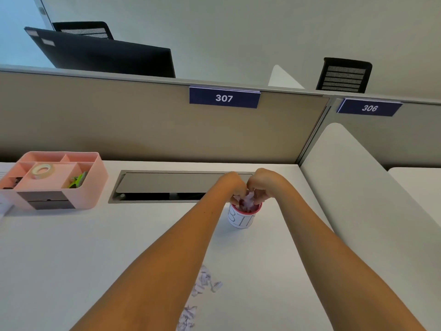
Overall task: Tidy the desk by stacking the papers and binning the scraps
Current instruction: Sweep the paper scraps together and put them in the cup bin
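A small white cup with a red rim and the letters "BIN" (pixel 241 219) stands on the white desk (pixel 71 247). Both of my hands are over its mouth. My left hand (pixel 232 185) and my right hand (pixel 263 185) have their fingers curled down around a bunch of torn paper scraps (pixel 248 202) right at the cup's opening. More torn scraps (pixel 205 281) lie on the desk between my forearms, and another small heap (pixel 187 317) lies nearer the front edge.
A pink desk organiser (pixel 93 177) with a tape roll stands at the left. A grey cable hatch (pixel 167 185) is set into the desk behind the cup. A beige partition (pixel 143 130) closes the back. Sheets of paper (pixel 3 206) show at the far left edge.
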`<state>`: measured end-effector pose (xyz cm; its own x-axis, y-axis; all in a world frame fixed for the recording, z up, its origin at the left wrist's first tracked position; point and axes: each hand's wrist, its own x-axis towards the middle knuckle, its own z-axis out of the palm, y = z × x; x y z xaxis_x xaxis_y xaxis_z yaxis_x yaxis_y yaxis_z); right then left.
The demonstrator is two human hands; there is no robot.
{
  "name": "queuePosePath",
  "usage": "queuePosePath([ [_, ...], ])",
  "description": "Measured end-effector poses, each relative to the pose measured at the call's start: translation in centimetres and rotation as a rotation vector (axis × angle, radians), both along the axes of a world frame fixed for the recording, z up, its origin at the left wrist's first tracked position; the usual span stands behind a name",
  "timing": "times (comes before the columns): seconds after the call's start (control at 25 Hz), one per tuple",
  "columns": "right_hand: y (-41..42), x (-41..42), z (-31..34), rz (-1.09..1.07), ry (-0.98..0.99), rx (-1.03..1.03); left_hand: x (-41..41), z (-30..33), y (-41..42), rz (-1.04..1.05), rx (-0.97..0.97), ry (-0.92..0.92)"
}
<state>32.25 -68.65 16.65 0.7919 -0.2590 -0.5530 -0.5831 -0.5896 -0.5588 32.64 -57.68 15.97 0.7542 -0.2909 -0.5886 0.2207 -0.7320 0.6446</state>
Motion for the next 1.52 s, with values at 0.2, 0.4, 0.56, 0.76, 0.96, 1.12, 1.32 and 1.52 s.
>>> queuePosePath([
  [0.2,-0.1,-0.9,0.7,-0.050,-0.076,-0.064,-0.6,0.8,0.9,0.085,-0.137,-0.079],
  [0.4,1.9,-4.4,-0.5,-0.111,-0.537,-0.126,-2.5,-1.1,5.8,0.295,-0.263,-0.323],
  [0.56,6.6,-8.0,-4.2,0.242,-0.598,-0.010,-6.4,-7.0,16.0,0.200,-0.032,-0.576],
  [0.76,11.2,-8.7,-10.9,0.717,-0.289,-0.214,-13.3,-13.6,25.9,0.229,0.029,-0.606],
  [0.96,12.0,-13.4,-15.2,0.692,-0.369,-0.105,-19.0,-15.4,27.4,0.224,-0.079,-0.631],
  [1.12,11.6,-18.1,-16.2,0.552,-0.448,0.041,-22.2,-16.6,25.4,0.100,0.120,-0.685],
  [1.32,12.4,-21.2,-15.0,0.499,-0.442,0.105,-22.6,-16.4,23.9,0.009,0.083,-0.625],
  [1.52,12.7,-22.7,-14.9,0.768,-0.510,-0.290,-22.7,-15.9,24.9,-0.192,0.073,-0.720],
])
